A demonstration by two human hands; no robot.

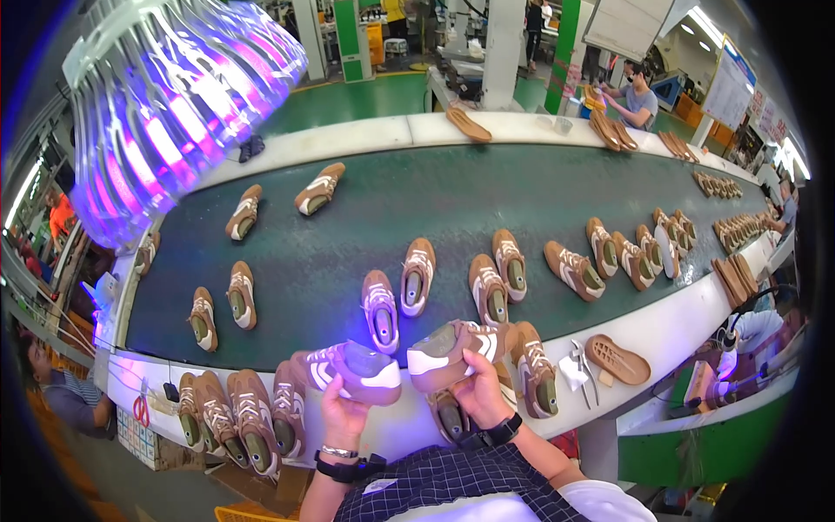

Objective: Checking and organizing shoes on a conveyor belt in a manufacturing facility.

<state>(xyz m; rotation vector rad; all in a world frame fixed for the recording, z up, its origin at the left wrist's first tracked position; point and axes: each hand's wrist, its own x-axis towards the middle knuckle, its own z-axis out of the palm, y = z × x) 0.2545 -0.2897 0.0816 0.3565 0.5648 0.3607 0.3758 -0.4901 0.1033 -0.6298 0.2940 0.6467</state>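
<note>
Bare forearms, silver bracelet and black band left, black watch right

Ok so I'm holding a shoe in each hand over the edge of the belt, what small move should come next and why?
Probably turn the two heels toward the violet lamp and compare them. The left hand holds one brown shoe and the right hand the other shoe, heels close together and facing you, so they look like a pair under inspection. The green belt just beyond has bare spots for setting them down afterwards.

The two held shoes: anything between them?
Head view: nothing lies between the left shoe and right shoe; only a narrow gap, with belt behind it.
</note>
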